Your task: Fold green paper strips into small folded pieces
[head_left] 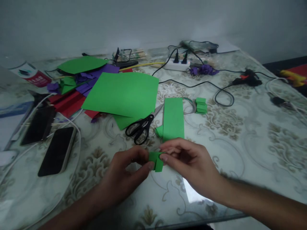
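Between both hands is a small folded piece of green paper, held above the patterned tablecloth. My left hand pinches its left side between thumb and fingers. From the other side, my right hand grips it with thumb and fingertips. Just beyond the hands lies a green paper strip, its near end partly behind my right hand. Black-handled scissors rest left of the strip, blades pointing away. Another small folded green paper lies to the right of the strip.
Large green sheets overlap red and purple paper at the back left. Two dark phones, one a smartphone, lie at left among white cables. A white power strip with plugs stands near the wall, and a black cable runs rightward.
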`<act>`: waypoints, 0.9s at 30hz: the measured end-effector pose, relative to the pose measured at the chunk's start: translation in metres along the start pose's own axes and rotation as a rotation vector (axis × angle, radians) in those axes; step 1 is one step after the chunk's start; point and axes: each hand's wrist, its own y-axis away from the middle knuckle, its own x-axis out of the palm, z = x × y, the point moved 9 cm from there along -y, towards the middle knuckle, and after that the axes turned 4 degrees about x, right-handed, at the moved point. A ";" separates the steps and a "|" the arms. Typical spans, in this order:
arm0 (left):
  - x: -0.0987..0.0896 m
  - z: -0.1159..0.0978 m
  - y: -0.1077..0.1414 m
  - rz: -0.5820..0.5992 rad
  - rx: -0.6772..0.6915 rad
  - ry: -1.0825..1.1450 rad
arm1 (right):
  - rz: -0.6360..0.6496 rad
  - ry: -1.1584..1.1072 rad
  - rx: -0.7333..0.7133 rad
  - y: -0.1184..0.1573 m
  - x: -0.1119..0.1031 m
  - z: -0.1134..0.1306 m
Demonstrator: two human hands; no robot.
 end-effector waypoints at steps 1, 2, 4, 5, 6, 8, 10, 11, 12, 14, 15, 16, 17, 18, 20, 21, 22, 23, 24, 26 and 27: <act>0.000 -0.002 0.000 0.002 0.017 -0.005 | -0.001 0.005 -0.008 0.000 0.000 0.001; 0.000 -0.004 0.001 -0.002 0.030 -0.009 | 0.002 0.011 -0.016 0.000 0.001 0.001; -0.002 -0.006 0.001 -0.023 0.049 -0.025 | 0.006 0.025 -0.031 0.001 0.002 0.002; -0.003 -0.007 0.002 -0.038 0.057 -0.039 | 0.009 0.030 -0.037 0.001 0.002 0.002; -0.005 -0.007 0.002 -0.053 0.067 -0.052 | 0.012 0.033 -0.043 0.002 0.003 0.001; -0.007 -0.008 0.002 -0.078 0.084 -0.069 | 0.016 0.034 -0.050 0.002 0.003 0.001; -0.008 -0.009 0.001 -0.091 0.099 -0.074 | 0.019 0.031 -0.048 0.002 0.003 0.000; -0.008 -0.010 0.001 -0.094 0.104 -0.076 | 0.026 0.024 -0.038 0.001 0.003 -0.001; -0.009 -0.010 0.001 -0.101 0.107 -0.076 | 0.044 0.010 -0.019 0.000 0.005 -0.003; -0.010 -0.011 0.001 -0.115 0.110 -0.074 | 0.104 -0.029 0.044 -0.001 0.011 -0.008; -0.011 -0.012 0.001 -0.119 0.109 -0.073 | 0.136 -0.046 0.078 -0.001 0.014 -0.010; -0.011 -0.012 0.002 -0.121 0.110 -0.070 | 0.160 -0.055 0.102 -0.001 0.016 -0.012; -0.011 -0.013 0.002 -0.121 0.112 -0.068 | 0.171 -0.055 0.113 -0.001 0.017 -0.013; -0.011 -0.013 0.002 -0.121 0.116 -0.068 | 0.171 -0.045 0.113 -0.001 0.017 -0.013; -0.011 -0.014 0.002 -0.124 0.124 -0.069 | 0.161 -0.015 0.092 0.000 0.016 -0.011; -0.011 -0.015 0.002 -0.130 0.127 -0.071 | 0.160 -0.001 0.078 0.000 0.015 -0.010; -0.011 -0.015 0.002 -0.131 0.127 -0.071 | 0.164 0.009 0.065 0.001 0.015 -0.008; -0.011 -0.015 0.002 -0.131 0.126 -0.068 | 0.170 0.019 0.058 0.001 0.016 -0.008; -0.011 -0.015 0.002 -0.129 0.127 -0.063 | 0.175 0.028 0.050 0.001 0.016 -0.007; -0.011 -0.016 0.002 -0.129 0.132 -0.050 | 0.177 0.043 0.043 0.002 0.015 -0.006; -0.011 -0.017 0.002 -0.132 0.136 -0.046 | 0.177 0.051 0.045 0.002 0.014 -0.006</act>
